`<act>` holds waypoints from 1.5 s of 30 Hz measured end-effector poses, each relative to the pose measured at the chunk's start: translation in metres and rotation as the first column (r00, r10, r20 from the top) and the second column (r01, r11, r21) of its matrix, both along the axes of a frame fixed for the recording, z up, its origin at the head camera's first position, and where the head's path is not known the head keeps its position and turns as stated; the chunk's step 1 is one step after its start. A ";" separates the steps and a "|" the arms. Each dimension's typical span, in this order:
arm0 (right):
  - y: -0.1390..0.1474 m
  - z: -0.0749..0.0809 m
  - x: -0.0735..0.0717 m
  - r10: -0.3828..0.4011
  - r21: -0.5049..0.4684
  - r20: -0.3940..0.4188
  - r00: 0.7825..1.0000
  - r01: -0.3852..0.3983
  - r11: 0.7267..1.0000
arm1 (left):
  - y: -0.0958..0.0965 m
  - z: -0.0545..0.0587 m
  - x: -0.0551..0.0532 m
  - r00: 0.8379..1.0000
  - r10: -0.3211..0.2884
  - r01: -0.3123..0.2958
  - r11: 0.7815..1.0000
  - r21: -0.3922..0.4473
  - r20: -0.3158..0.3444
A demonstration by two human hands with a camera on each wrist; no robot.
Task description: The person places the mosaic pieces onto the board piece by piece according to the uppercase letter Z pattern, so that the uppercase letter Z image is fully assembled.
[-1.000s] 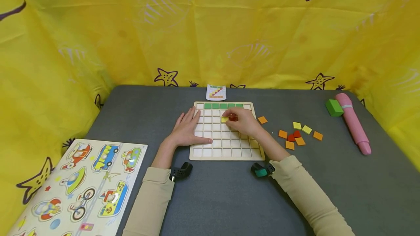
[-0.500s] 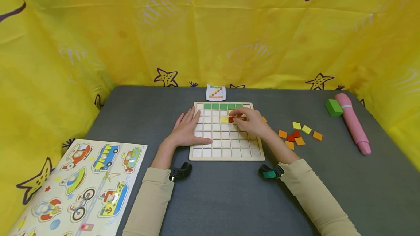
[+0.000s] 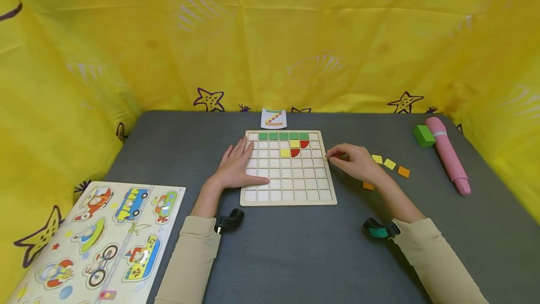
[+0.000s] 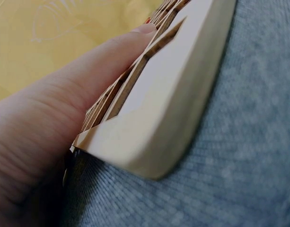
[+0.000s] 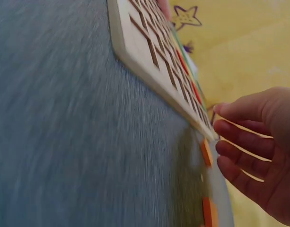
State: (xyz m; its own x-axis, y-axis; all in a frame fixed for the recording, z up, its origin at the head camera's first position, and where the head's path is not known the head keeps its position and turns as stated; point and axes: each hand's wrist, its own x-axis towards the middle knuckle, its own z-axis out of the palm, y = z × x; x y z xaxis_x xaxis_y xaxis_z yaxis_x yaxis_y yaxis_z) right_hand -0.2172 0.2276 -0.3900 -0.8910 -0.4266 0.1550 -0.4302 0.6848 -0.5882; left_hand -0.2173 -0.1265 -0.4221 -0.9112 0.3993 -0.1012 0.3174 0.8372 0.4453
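While the left hand (image 3: 237, 167) lies spread on the left edge of the grid board (image 3: 288, 203), the right hand (image 3: 356, 161) hovers by its right edge, fingers loosely bent, slightly apart; near the far edge of the bench (image 3: 291, 252), the board carries green tiles (image 3: 283, 136).

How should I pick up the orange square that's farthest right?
Probably come from above with your right hand and pinch two opposite edges of the orange square: it looks thin, lies flat on the table, and shows a gap from the nearest yellow square.
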 end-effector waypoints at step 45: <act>0.093 0.005 0.031 -0.092 0.195 0.003 0.996 0.090 0.977 | 0.000 0.002 0.001 1.000 0.006 -0.005 1.000 -0.003 0.010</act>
